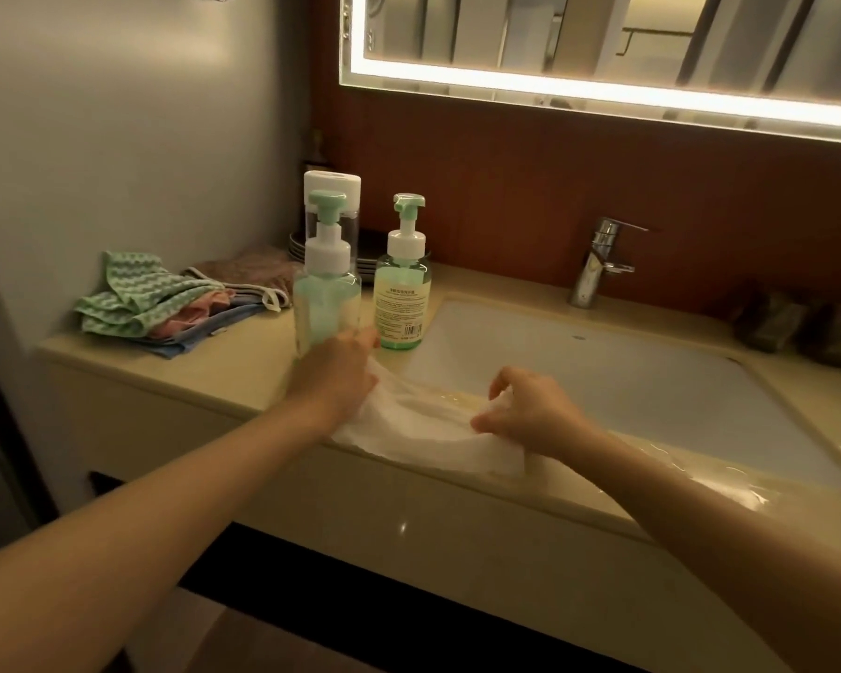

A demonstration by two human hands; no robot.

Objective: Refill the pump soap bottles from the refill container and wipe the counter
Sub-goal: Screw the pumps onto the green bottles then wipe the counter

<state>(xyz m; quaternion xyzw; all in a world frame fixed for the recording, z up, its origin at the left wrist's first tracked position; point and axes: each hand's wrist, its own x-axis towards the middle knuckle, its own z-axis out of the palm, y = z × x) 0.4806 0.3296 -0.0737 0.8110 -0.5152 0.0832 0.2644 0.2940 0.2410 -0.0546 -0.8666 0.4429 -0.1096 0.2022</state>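
Both hands are clamped on the white wipe (pixel 423 427) and held apart. My left hand (pixel 333 376) bunches its left end, and my right hand (pixel 530 412) pinches the other end between thumb and curled fingers. The wipe is stretched between them on the front strip of the tabletop (pixel 244 366). Its long axis runs left to right, parallel to the near rim of the sink (pixel 603 381). Between the hands I can make out a yellowish wet smear. More wet sheen lies further right along the strip — the right hand's side, so I judge the sweep should go that way. The clear pump bottle (pixel 326 293) stands partly behind the left hand and the labelled pump bottle (pixel 401 293) just beyond its fingertips, both capped. The refill container (pixel 333 187) stands behind them. Refilling looks done — wiping is the step in hand.
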